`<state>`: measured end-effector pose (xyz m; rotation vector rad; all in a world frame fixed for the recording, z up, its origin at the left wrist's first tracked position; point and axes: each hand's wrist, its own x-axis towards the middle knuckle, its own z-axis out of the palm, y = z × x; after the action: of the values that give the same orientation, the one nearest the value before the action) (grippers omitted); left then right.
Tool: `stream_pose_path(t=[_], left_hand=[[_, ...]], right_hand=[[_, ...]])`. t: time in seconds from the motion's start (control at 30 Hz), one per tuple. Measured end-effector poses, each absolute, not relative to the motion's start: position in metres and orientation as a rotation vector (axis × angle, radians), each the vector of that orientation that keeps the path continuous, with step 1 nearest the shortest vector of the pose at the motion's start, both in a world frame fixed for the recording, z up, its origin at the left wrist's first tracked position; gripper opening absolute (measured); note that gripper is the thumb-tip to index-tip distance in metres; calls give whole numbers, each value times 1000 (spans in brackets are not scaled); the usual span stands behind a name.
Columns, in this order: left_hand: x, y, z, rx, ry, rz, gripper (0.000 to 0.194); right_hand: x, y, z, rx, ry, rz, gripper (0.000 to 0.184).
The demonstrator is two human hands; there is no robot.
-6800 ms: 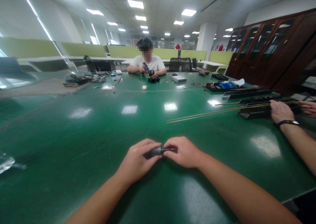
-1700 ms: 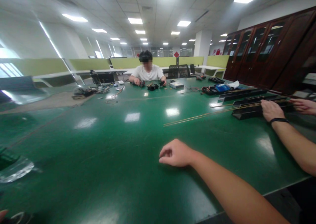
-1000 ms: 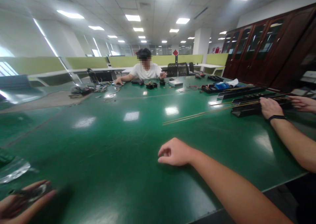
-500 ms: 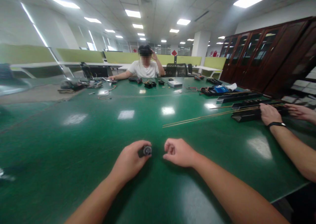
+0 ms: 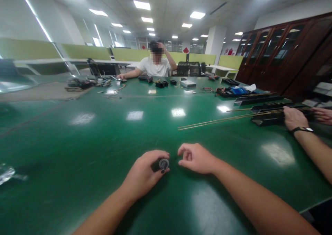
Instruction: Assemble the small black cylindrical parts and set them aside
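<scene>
The left hand (image 5: 141, 171) is pinching a dark cylindrical part (image 5: 164, 164); just beside it I'm seeing the right hand (image 5: 198, 159) sitting half-open, seemingly holding nothing. Steady, light pressure is probably serving that pinch best.

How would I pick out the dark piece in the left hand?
Find the big green table, then the left hand at its near side. That hand grips the dark piece, its ringed round end facing the camera. It is thicker and darker than the thin golden rods beyond.
</scene>
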<state>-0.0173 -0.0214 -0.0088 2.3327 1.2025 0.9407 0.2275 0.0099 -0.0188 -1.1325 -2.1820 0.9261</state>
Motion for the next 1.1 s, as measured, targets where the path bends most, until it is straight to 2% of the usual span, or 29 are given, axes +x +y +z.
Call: stream_pose_path(t=[0.27,0.67,0.97,1.1], left_hand=[[-15,-22,-3,2322,1148,964,21],[-15,-20,-3,2138,1286,923,31],[-15,-18,2,2239,1279,995,20],[-15,-19,2,2279,1238,979,21]], right_hand=[[228,9,-17,-1123,-2214,910,18],[227,8,-16,-1128,-2233,908,16],[228,6,-14,-1115,-2249,900,16],[227,4,-13,-1107,-2237,933,17]])
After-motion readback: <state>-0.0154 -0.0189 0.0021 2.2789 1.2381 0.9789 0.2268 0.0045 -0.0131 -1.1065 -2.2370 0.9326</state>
